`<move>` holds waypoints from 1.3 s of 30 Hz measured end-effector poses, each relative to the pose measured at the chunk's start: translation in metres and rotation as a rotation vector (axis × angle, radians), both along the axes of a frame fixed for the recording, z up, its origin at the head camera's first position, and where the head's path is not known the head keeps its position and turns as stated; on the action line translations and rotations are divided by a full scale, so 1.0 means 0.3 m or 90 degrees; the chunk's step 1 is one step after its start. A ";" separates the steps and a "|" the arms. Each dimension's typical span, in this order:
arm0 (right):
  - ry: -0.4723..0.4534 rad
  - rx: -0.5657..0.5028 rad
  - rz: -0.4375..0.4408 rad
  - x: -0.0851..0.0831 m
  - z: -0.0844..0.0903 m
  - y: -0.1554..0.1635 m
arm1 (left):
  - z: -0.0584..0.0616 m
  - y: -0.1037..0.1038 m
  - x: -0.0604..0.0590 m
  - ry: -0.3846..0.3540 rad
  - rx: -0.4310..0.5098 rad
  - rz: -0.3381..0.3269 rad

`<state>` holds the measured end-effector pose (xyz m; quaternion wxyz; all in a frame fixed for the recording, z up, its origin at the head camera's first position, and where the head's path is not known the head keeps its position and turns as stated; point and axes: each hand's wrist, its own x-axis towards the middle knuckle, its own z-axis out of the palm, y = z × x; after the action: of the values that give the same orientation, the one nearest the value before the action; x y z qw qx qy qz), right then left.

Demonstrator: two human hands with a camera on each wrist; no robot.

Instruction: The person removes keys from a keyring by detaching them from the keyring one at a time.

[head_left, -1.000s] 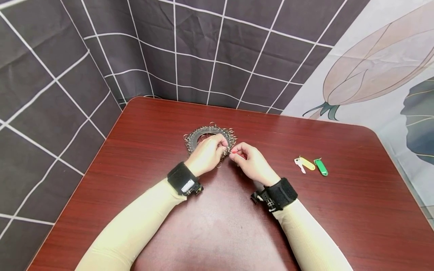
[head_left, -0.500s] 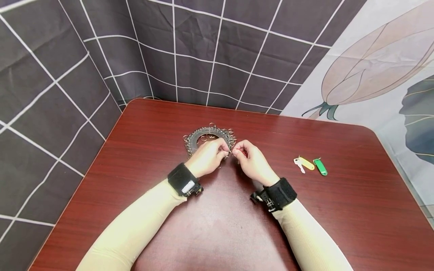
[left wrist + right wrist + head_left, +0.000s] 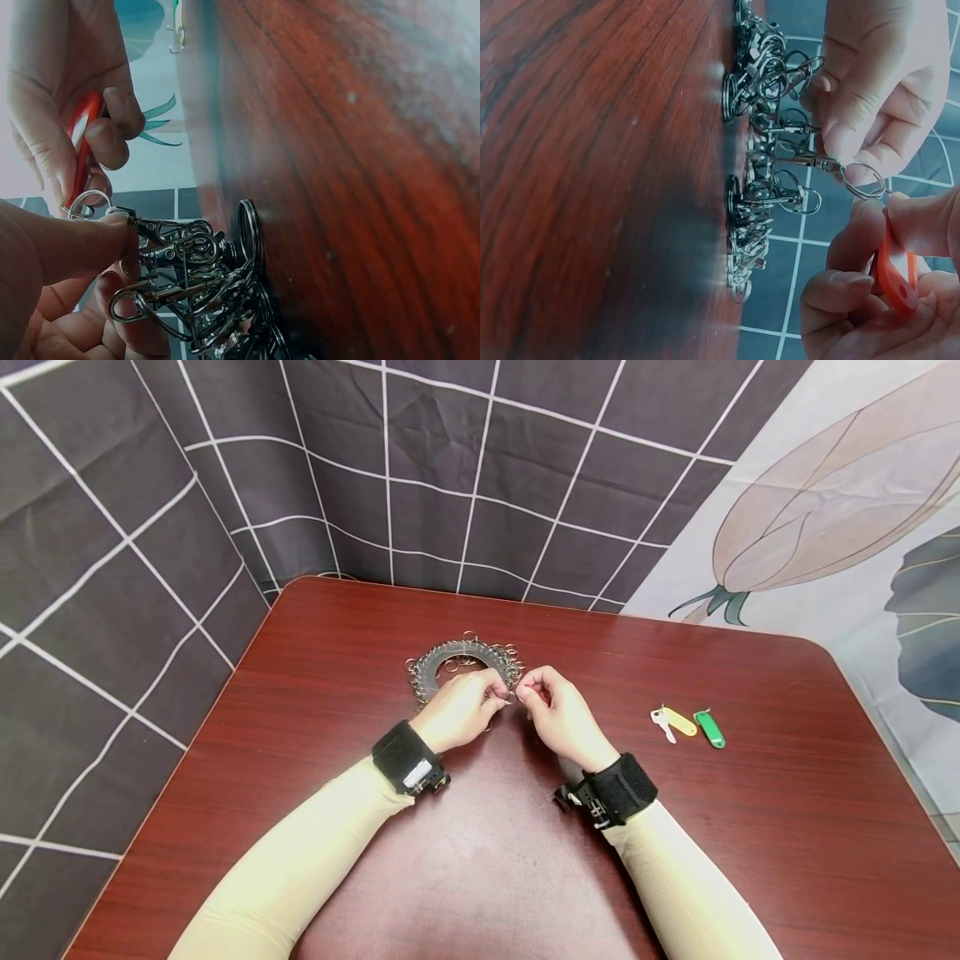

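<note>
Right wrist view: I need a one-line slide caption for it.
Right hand pinches a red key tag at a split ring while left hand holds a clasp on the key organizer.

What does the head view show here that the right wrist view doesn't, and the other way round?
Only the head view shows the yellow key tag and green key tag lying apart on the table, plus both wristbands and sleeves. Only the right wrist view shows the red key tag pinched in the right hand, and its split ring at a clasp that the left hand pinches. Both show the two hands meeting at the ring of metal clasps on the red-brown tabletop.
</note>
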<state>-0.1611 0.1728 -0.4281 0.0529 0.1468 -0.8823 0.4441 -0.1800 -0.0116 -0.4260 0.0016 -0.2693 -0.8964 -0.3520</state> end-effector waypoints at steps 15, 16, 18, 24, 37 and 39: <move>-0.029 -0.018 0.004 0.000 0.006 0.001 | -0.011 -0.006 -0.006 0.006 0.018 0.040; -0.036 -0.016 0.006 0.001 0.006 0.000 | -0.010 -0.007 -0.006 0.004 0.023 0.044; -0.051 -0.013 0.014 0.002 0.003 -0.001 | -0.007 -0.007 -0.006 0.005 0.029 0.051; -0.087 -0.018 0.054 0.007 0.003 -0.003 | -0.005 -0.006 -0.004 0.025 0.032 0.052; -0.057 -0.005 0.049 0.008 0.003 -0.001 | -0.010 -0.005 -0.007 0.031 0.037 0.038; -0.052 -0.006 0.043 0.006 0.002 0.000 | -0.008 -0.003 -0.007 0.028 0.038 0.036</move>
<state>-0.1593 0.1727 -0.4275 0.0021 0.1581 -0.8762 0.4554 -0.1820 -0.0125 -0.4285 0.0395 -0.2513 -0.8925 -0.3725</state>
